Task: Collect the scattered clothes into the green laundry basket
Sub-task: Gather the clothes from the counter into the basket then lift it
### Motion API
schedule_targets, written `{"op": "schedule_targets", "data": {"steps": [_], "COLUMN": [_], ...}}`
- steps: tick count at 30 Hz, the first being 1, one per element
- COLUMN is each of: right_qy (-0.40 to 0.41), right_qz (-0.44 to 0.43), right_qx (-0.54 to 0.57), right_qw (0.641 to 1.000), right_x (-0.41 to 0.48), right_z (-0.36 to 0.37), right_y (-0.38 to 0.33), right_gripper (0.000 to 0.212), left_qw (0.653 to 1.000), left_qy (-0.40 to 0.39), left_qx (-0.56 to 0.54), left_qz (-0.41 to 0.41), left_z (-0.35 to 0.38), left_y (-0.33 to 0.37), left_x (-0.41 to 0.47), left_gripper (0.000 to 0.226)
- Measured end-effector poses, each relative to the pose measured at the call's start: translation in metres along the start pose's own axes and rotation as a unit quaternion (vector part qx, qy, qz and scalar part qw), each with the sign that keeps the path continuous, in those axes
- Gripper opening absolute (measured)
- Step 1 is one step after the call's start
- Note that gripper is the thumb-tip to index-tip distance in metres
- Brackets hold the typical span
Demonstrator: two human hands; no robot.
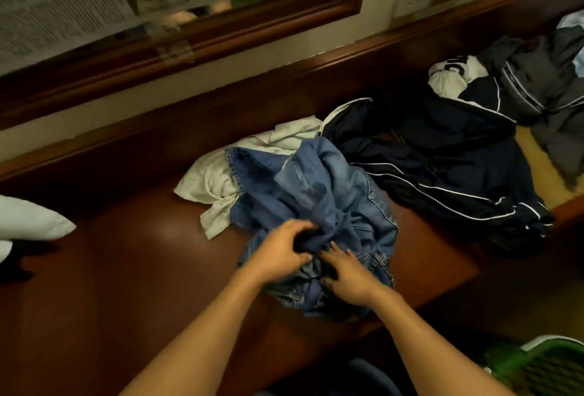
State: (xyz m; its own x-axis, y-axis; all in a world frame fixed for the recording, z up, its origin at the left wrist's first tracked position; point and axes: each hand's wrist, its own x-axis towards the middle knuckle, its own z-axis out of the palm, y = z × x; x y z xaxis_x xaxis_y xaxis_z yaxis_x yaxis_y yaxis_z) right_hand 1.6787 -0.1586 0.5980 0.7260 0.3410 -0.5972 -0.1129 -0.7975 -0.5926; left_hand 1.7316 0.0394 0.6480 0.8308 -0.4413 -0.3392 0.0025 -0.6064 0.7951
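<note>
Green laundry basket (551, 352) cut off by corner.

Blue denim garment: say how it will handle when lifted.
Likely floppy: the blue denim garment lies crumpled in deep folds. Probably heavyish, being thick seamed denim; the left hand and right hand both hold it. Spread-out ends may trail.

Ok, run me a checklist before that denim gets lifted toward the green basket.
1. Left grip holds the denim garment: ok, fingers curled into the fabric.
2. Right grip holds it too: cannot tell, it lies on the folds.
3. Denim free of the white garment: not ok, it lies over its edge.
4. Denim free of the navy jacket: cannot tell, the two meet.
5. Green basket located: ok, lower right, only a corner showing.
6. Basket has room: cannot tell.
</note>
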Motion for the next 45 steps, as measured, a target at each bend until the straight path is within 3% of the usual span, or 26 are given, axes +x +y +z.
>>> {"op": "schedule_targets", "data": {"steps": [3,5,7,9,11,14,16,18,20,21,23,27,29,31,33,35,41,45], "right_qy": [0.156,0.298,0.387,0.369,0.305,0.191,0.142,0.137,0.132,0.127,0.123,0.122,0.122,0.123,0.125,0.128,0.137,0.151], "right_qz": [0.046,0.094,0.106,0.098,0.092,0.109,0.139,0.162,0.176,0.179,0.176,0.179,0.181,0.183,0.185,0.186,0.185,0.175], "right_qx": [0.137,0.184,0.202,0.224,0.205,0.092,0.055,0.051,0.049,0.051,0.057,0.054,0.054,0.053,0.053,0.052,0.061,0.059], "right_qw": [0.977,0.932,0.894,0.896,0.926,0.971,0.979,0.976,0.974,0.974,0.975,0.975,0.974,0.974,0.973,0.973,0.971,0.971], "right_x": [-0.01,-0.018,-0.02,-0.013,0.005,0.039,0.055,0.065,0.07,0.071,0.073,0.077,0.079,0.081,0.081,0.081,0.079,0.074], "right_z": [-0.019,-0.041,-0.063,-0.083,-0.092,-0.079,-0.064,-0.057,-0.06,-0.063,-0.065,-0.064,-0.063,-0.063,-0.064,-0.065,-0.065,-0.062], "right_y": [0.006,0.01,0.013,0.011,0.001,-0.011,-0.012,-0.011,-0.011,-0.011,-0.011,-0.007,-0.006,-0.006,-0.007,-0.009,-0.006,0.0], "right_gripper": [0.04,0.037,0.034,0.067,0.093,0.107,0.108,0.106,0.104,0.104,0.103,0.102,0.103,0.103,0.103,0.103,0.106,0.11], "left_qw": [0.999,0.995,0.99,0.986,0.981,0.984,0.997,0.993,0.97,0.961,0.955,0.92,0.878,0.836,0.815,0.807,0.839,0.915], "left_qy": [-0.023,-0.048,-0.077,-0.105,-0.142,-0.167,-0.071,0.099,0.236,0.264,0.24,0.084,0.06,0.106,0.164,0.198,0.203,0.162], "left_qx": [0.044,0.086,0.115,0.133,0.131,0.067,0.019,-0.028,0.023,0.07,0.146,0.324,0.43,0.511,0.54,0.549,0.504,0.368], "left_qz": [-0.008,-0.027,-0.022,-0.01,0.005,-0.004,-0.038,-0.059,-0.052,-0.053,-0.101,-0.202,-0.202,-0.171,-0.132,-0.091,-0.015,-0.02], "left_z": [0.038,0.05,0.055,0.056,0.049,0.02,-0.004,-0.029,-0.052,-0.063,-0.083,-0.098,-0.099,-0.102,-0.104,-0.103,-0.054,-0.027], "left_y": [-0.019,-0.024,-0.026,-0.027,-0.027,-0.025,-0.024,-0.021,-0.025,-0.03,-0.038,-0.049,-0.048,-0.035,-0.013,0.012,0.04,0.037], "left_x": [-0.015,-0.02,-0.02,-0.018,-0.013,0.002,0.016,0.032,0.053,0.066,0.093,0.125,0.129,0.132,0.132,0.123,0.052,0.03], "left_gripper": [0.061,0.066,0.068,0.069,0.066,0.051,0.04,0.04,0.036,0.039,0.06,0.102,0.087,0.05,0.029,0.022,0.011,0.019]}}
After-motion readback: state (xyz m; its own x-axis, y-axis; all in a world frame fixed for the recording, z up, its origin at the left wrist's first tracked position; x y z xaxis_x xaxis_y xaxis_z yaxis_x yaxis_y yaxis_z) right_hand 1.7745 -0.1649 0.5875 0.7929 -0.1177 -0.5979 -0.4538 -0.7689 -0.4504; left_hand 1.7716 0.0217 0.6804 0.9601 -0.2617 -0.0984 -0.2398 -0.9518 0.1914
